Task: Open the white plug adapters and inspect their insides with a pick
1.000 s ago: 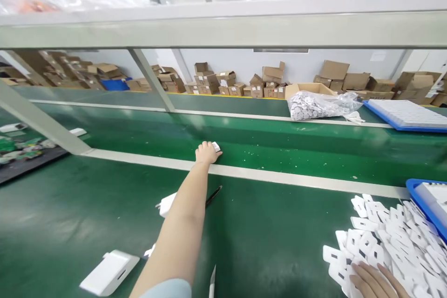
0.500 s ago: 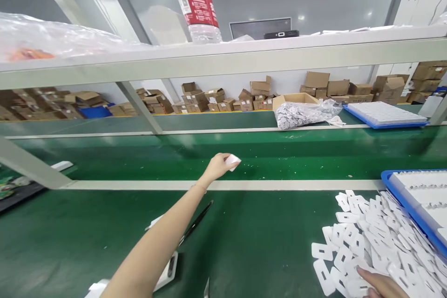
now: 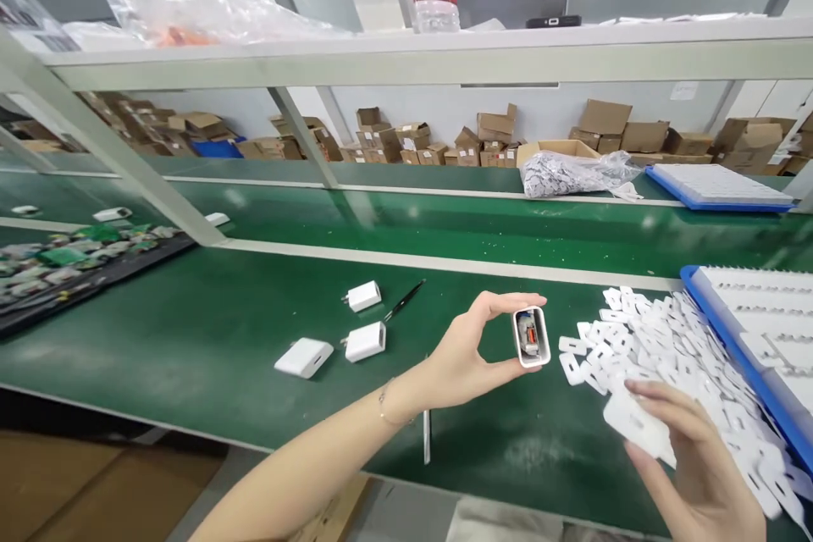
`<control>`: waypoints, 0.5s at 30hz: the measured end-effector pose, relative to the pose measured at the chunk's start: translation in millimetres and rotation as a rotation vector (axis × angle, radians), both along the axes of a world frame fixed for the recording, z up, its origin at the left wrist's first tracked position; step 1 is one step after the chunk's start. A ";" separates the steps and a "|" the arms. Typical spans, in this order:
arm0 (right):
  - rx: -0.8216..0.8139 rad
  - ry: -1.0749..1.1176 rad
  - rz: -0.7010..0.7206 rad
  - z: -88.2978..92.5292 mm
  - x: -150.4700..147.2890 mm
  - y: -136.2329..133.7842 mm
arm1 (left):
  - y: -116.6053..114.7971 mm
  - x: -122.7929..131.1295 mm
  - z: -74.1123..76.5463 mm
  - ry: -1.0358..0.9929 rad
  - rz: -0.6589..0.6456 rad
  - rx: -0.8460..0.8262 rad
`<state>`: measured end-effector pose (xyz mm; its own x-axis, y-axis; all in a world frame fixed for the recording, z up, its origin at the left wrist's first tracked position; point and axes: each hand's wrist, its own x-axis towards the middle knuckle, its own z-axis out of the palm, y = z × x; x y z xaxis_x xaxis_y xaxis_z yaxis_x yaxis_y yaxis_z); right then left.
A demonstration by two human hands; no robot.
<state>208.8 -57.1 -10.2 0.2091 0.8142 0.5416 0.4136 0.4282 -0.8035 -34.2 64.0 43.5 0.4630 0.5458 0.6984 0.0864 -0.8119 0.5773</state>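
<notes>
head view: charger shell (image 3: pixel 531 337) centre frame, open end toward camera
left hand (image 3: pixel 467 351): pinches shell top and bottom, arm from lower left
right hand (image 3: pixel 686 457): lower right, grips white insert (image 3: pixel 635 425)

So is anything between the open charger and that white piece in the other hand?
Nothing visible. The left hand holds the charger, the right hand the white piece, with only a gap above the table between them; the pile of pieces lies behind.
</notes>
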 end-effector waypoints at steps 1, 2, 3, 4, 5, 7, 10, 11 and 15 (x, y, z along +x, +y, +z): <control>0.089 -0.013 0.030 3.1 -3.2 -1.3 | -10.1 4.1 -4.0 -0.014 0.001 0.031; 0.159 -0.011 0.051 5.8 -8.7 -2.9 | -20.1 8.2 -8.1 -0.030 0.009 0.070; 0.206 0.003 0.067 8.0 -16.1 -5.0 | -30.0 12.2 -12.1 -0.043 0.023 0.118; 0.236 0.021 0.083 9.8 -24.5 -7.5 | -39.7 16.0 -15.7 -0.055 0.042 0.178; 0.257 0.036 0.101 11.3 -33.0 -10.4 | -49.2 19.5 -18.8 -0.063 0.061 0.245; 0.284 0.048 0.130 13.4 -47.3 -17.1 | -66.6 25.3 -23.3 -0.073 0.096 0.364; 0.311 0.051 0.146 16.2 -56.9 -28.9 | -86.4 32.4 -26.4 -0.086 0.134 0.467; 0.318 0.054 0.144 17.2 -57.7 -33.1 | -91.1 35.0 -27.0 -0.098 0.144 0.490; 0.338 0.064 0.113 19.9 -58.8 -49.1 | -102.0 45.4 -28.9 -0.169 0.233 0.725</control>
<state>150.0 -106.2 9.8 0.1700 0.6110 0.7732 0.3017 0.7146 -0.6311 11.2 -38.0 14.6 0.2484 -0.0037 0.9687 0.2592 -0.9633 -0.0702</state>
